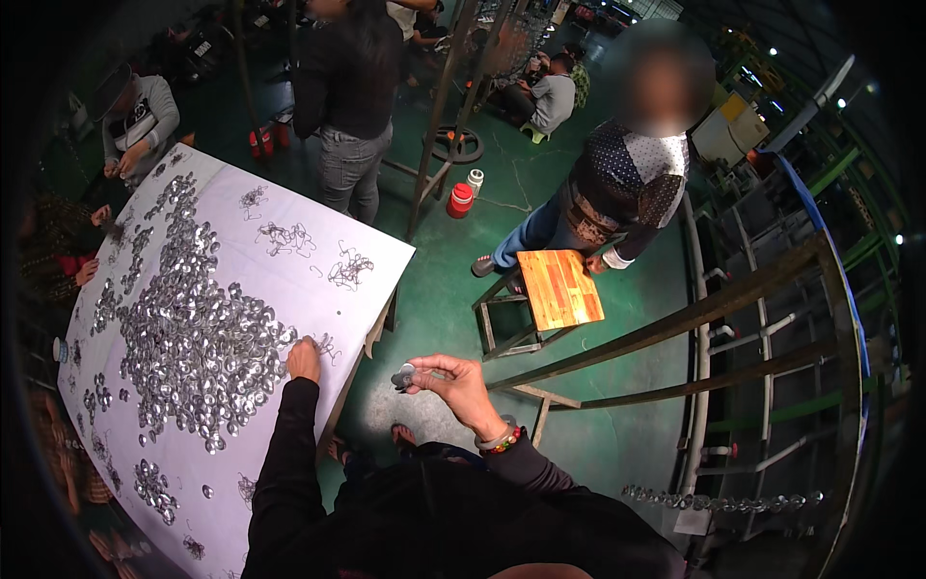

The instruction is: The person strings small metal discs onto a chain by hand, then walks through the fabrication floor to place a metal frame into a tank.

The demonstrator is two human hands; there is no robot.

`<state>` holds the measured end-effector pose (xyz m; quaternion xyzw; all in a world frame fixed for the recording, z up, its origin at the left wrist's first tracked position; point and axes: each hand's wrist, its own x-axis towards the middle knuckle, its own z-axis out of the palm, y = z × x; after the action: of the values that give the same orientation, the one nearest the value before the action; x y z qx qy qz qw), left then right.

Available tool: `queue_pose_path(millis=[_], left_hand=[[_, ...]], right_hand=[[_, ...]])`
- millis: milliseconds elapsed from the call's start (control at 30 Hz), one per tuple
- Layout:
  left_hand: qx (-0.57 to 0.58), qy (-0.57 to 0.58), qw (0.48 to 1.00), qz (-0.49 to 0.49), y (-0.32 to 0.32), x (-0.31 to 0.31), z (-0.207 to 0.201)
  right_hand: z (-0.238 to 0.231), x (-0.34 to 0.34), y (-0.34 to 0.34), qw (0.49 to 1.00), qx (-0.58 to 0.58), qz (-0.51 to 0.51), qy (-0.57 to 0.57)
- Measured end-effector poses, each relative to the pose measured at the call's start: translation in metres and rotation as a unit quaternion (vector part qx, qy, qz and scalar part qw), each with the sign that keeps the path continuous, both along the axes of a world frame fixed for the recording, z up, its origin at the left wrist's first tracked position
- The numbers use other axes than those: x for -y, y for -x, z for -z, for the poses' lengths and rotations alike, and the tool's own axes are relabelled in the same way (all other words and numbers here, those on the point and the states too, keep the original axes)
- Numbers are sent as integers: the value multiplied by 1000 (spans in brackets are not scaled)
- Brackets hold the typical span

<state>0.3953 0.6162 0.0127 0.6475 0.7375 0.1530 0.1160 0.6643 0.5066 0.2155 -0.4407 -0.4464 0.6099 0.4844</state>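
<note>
The right hand (451,386) pinches a round metal piece (402,377) — apart from it, the left hand (303,360) is by the disc pile (212,333) on the bench (309,301), its grip unclear

Floor (444,299): Green and glossy, it stretches across the dim workshop, a thin crack showing near a red jug (460,201).
Table (381,253): White-topped and broad, it fills the left side before me.
Wooden stool (561,289): Its square, striped top sits on dark legs.
Right side: Pale pipes (692,386) line a metal frame beside a blue strip (820,212).
Lamps (773,51): Small white points glow in overhead darkness.
</note>
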Motion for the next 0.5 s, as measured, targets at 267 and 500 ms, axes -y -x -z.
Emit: queue_pose_path(millis=[267, 500], left_hand=[[176, -80, 981, -21, 28, 9, -21], [593, 60, 798, 83, -69, 96, -204]], right_hand=[[5, 0, 13, 1000, -1, -5, -21], [19, -1, 19, 999, -2, 15, -32]])
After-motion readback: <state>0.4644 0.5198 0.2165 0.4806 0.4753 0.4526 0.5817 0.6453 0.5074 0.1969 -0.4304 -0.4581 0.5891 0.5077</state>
